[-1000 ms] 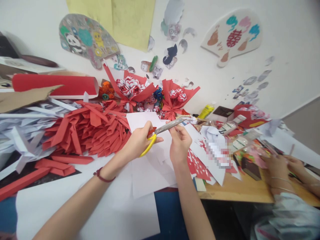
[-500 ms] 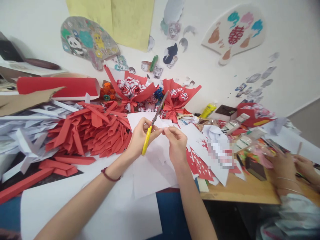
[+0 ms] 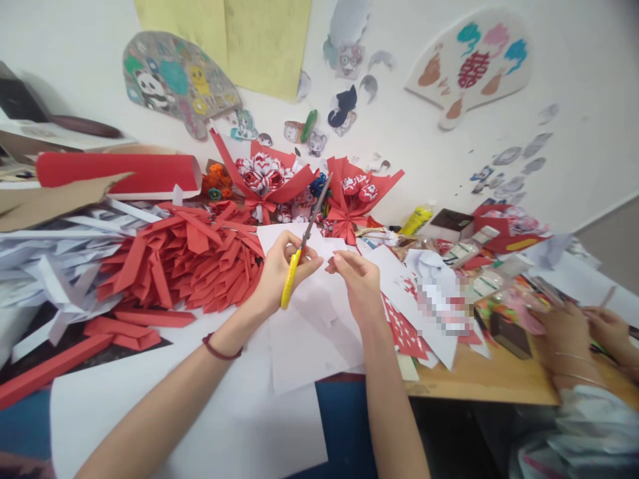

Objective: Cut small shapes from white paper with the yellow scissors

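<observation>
Yellow-handled scissors (image 3: 289, 283) are in my left hand (image 3: 279, 269), their grey blades pointing up and away from me. The thumb and a finger of that hand reach toward the right. My right hand (image 3: 360, 279) is a short gap away, its thumb and fingertips brought together in a pinch. Anything between those fingertips is too small to make out. Both hands hover above white paper sheets (image 3: 309, 346) with a small paper scrap on top.
Left of my hands lie a heap of folded red paper strips (image 3: 200, 266) and white paper strips (image 3: 54, 266). Wrapped paper-flower bouquets (image 3: 264, 176) stand against the wall. Red cut-out paper (image 3: 407, 332) lies to the right. A co-worker's hand (image 3: 564, 339) is at the far right.
My hands, whose fingertips met half a second ago, have moved apart. The right hand has shifted slightly right; the scissors stay in the left.
</observation>
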### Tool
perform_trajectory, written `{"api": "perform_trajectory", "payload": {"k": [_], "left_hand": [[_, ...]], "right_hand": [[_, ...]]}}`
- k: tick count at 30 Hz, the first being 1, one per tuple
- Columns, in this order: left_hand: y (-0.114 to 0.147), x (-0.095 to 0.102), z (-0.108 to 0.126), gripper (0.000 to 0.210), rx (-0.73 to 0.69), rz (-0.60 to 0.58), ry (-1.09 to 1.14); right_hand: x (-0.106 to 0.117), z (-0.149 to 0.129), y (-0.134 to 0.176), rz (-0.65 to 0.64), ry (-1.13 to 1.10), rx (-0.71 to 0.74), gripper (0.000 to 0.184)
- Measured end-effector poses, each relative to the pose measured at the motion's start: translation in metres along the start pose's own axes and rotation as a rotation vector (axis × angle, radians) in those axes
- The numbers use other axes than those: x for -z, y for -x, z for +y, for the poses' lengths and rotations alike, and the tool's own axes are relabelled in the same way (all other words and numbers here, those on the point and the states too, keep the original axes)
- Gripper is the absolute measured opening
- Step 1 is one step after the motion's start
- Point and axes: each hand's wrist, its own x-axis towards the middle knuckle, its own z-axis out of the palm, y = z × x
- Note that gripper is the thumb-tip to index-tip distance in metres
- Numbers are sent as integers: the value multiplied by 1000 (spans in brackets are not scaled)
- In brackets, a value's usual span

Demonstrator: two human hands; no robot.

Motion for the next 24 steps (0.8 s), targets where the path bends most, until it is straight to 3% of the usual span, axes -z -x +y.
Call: {"api": "perform_trajectory", "payload": {"k": [8, 11, 18, 24], "left_hand": [[-2, 2, -6, 39, -49, 0, -101], [-3, 7, -7, 36, -59, -22, -181], [-1, 18, 0, 41, 11, -241, -577], [3, 11, 0, 39, 73, -355, -591]], "right_hand": [[-1, -1, 1, -34, 41, 18, 16], [-1, 0, 1, 22, 49, 45, 16], [2, -2, -3, 211, 11, 190, 16], [3, -1, -4, 244, -61, 234, 17]]}}
